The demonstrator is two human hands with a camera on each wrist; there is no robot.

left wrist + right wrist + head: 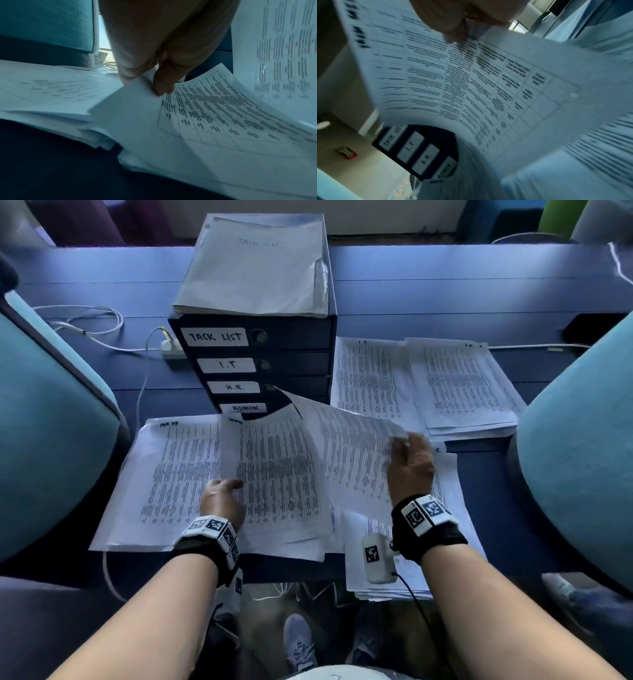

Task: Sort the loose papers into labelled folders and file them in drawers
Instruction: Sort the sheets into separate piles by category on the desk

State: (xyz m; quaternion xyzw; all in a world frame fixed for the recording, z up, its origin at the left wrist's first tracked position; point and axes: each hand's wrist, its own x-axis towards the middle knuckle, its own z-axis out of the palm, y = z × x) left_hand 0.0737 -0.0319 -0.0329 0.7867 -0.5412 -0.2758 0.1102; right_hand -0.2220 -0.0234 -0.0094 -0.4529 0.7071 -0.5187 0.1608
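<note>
On the blue desk (445, 285), a printed sheet (349, 436) is held lifted and curved by the right hand (409, 463), its far right edge pinched between thumb and fingers. The grip is seen only from behind in the head view; in the right wrist view the thumb (453, 32) is shown pressed onto the printed table of the sheet, though blur hides the other fingers. The left edge of another sheet (274, 470), the top one of the near middle pile, is pinched by the left hand (222, 498); the left wrist view makes plain that thumb and forefinger (163, 83) are closed narrowly on the raised edge, which the head view hides. A further pile (161, 474) lies at near left, one more (411, 549) at near right, and two piles (428, 381) lie farther right. The drawer unit (253, 354), labelled TASK LIST, I.T, H.R. and ADMIN, stands at far centre with all drawers closed and a folder (253, 265) laid on top. Its four labels are also caught under the curved sheet in the right wrist view.
</note>
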